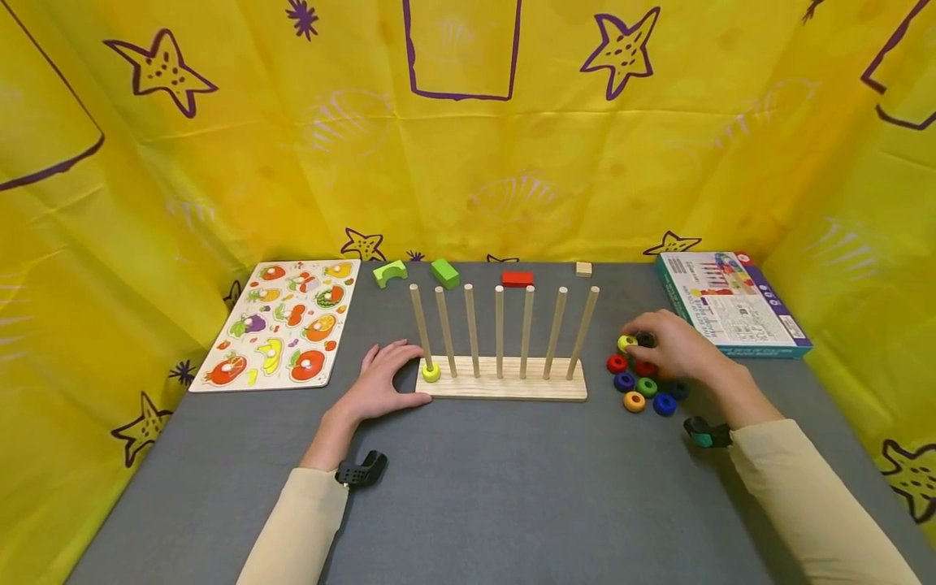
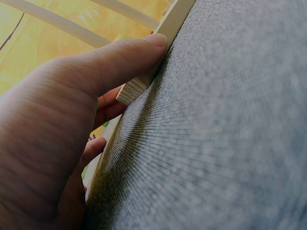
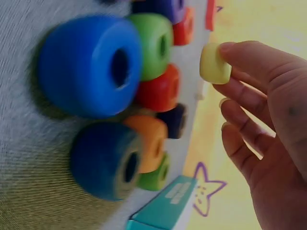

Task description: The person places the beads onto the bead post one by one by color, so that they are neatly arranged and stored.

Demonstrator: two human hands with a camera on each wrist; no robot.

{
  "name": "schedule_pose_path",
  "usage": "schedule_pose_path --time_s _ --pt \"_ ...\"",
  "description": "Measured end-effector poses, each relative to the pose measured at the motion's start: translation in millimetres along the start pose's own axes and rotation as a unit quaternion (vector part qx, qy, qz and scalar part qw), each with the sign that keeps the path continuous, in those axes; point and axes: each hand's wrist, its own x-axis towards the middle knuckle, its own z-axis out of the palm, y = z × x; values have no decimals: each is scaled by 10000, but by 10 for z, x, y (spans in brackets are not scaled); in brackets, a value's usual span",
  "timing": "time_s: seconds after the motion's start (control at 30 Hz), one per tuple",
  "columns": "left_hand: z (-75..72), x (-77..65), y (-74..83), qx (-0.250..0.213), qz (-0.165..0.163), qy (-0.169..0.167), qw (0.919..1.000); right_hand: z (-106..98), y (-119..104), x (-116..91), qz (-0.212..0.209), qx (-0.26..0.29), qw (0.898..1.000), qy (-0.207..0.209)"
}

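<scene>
A wooden peg stand with a row of several upright pegs sits mid-table. One yellow ring is at the foot of its leftmost peg. My left hand holds the left end of the base, the thumb along the front edge and fingers behind. My right hand pinches another yellow ring between thumb and fingertips, raised over the loose rings at the right. Among those are a blue ring, a green ring, a red ring and an orange ring.
A fruit puzzle board lies at the left. Along the back are a green arch block, a green block, a red block and a small plain block. A flat box lies back right, before the yellow curtain.
</scene>
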Motion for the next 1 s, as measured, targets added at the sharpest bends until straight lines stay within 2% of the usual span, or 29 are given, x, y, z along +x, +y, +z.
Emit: schedule_pose_path --time_s 0.13,0.3,0.47,0.77,1.0 --pt "-8 -1 4 -1 -8 -13 10000 -40 -148 -56 -36 141 9998 109" --pt "-2 2 8 -17 -3 -32 10000 9 -343 -129 -552 201 9978 299" --pt "-5 4 7 5 12 -16 10000 125 -609 -146 -922 185 9952 251" --pt "-10 -2 7 8 26 -7 10000 332 -1170 -23 -1390 159 9901 -123" --pt "-6 0 -1 8 18 0 10000 376 -1540 178 -2138 289 9764 75"
